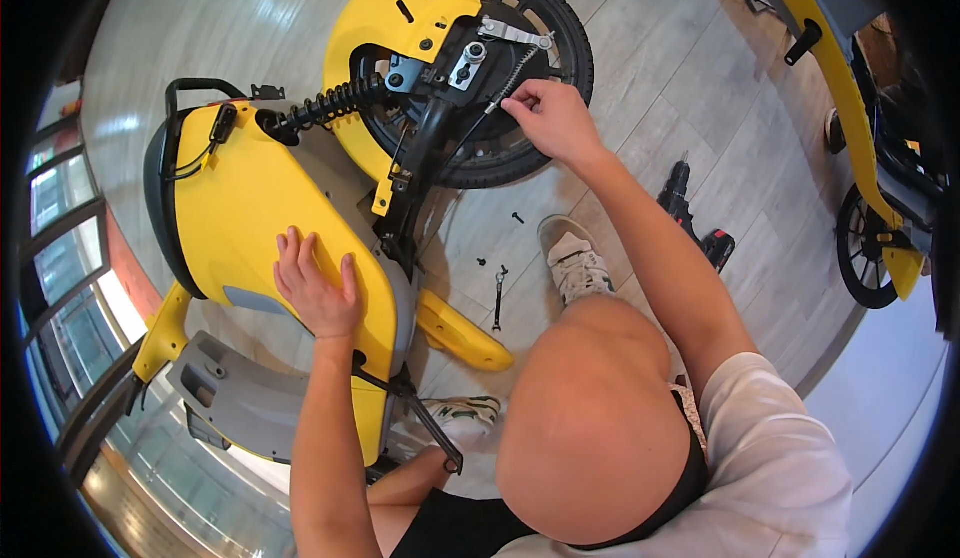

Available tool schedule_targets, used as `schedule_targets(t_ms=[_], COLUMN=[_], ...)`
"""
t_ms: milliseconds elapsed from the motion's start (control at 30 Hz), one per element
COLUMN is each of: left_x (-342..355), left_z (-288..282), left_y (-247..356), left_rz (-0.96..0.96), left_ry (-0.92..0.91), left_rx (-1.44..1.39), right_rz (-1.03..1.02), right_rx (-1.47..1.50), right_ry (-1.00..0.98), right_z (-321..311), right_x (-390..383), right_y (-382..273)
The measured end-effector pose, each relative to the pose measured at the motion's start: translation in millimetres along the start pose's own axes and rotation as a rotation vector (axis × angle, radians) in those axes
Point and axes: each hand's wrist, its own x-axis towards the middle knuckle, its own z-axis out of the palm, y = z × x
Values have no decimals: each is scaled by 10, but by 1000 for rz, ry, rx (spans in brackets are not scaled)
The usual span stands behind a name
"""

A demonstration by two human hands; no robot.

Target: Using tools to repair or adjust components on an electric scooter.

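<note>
A yellow electric scooter point(255, 213) lies on its side at the left, its rear wheel point(572, 48) toward the far middle. Flat on the yellow body panel rests my left hand point(320, 288), fingers spread and holding nothing. Beside the wheel hub, my right hand point(555, 123) pinches the brake cable point(490, 109) with thumb and forefinger near its threaded end. From there a spring point(522, 68) runs up to a silver brake lever arm point(512, 32). The exact grip is partly hidden by my fingers. A black coil shock absorber point(335, 105) joins the body to the swingarm.
On the floor lie a small wrench point(498, 303), a bolt point(517, 218), another small fastener point(481, 261) and a black cordless drill point(680, 198). A yellow panel point(465, 333) and the kickstand point(432, 426) sit by my left foot. Another yellow scooter point(850, 88) stands at the right.
</note>
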Motion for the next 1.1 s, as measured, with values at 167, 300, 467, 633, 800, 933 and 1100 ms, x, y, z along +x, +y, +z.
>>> schedule_targets(t_ms=[167, 300, 467, 633, 800, 933, 1100], left_x=[-29, 7, 17, -3, -16, 17, 1], left_z=[-16, -3, -9, -16, -23, -47, -20], left_y=[-20, -18, 23, 14, 24, -7, 6], left_rz=[-13, 0, 9, -8, -19, -9, -15], left_ry=[-8, 17, 24, 12, 10, 26, 35], left_rx=[11, -6, -18, -5, -8, -6, -25], right_rz=[28, 77, 456, 535, 485, 452, 391], right_rx=[-97, -389, -734, -547, -488, -594, 44], right_ry=[-72, 116, -105, -123, 15, 46, -31], right_z=[-171, -846, -1548, -1305, -1356, -1242, -1377], right_x=[-255, -994, -1775, -2017, -2248, -2167, -1767], right_y=[79, 961, 1731, 2157, 2343, 1925, 1205])
